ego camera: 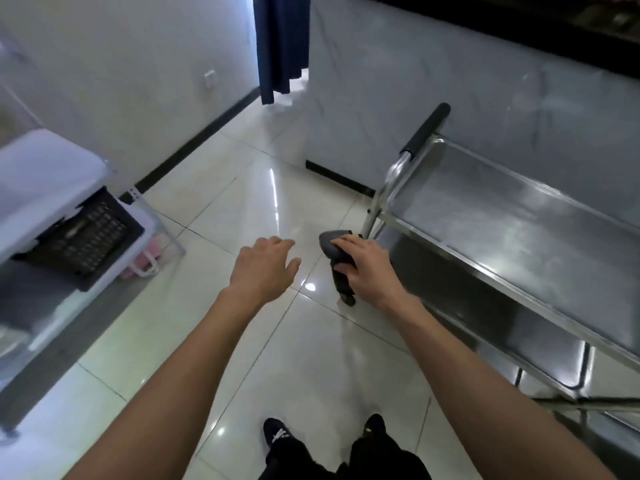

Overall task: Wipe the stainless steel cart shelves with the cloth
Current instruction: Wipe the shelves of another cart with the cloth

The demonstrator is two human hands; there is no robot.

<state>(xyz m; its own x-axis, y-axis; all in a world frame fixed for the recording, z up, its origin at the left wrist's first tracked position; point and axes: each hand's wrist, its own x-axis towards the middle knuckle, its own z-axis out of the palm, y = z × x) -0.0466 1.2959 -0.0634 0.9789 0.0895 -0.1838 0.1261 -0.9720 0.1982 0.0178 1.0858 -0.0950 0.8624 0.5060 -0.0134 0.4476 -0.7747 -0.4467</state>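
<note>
A stainless steel cart (519,216) stands at the right against a marble-look counter wall, with a black-padded handle (427,128) at its far end. Its top shelf is bare and reflective, and lower shelves show beneath. My right hand (367,268) grips a dark grey cloth (337,258), bunched and hanging down, just left of the cart's near corner post. My left hand (265,268) hovers over the floor tiles with relaxed fingers, holding nothing.
A white-topped rack (45,178) at the left holds a black perforated crate (86,237) and a pink bag (145,261) lower down. A dark blue curtain (280,43) hangs at the back. Glossy tiled floor lies between the rack and the cart, with my feet at the bottom.
</note>
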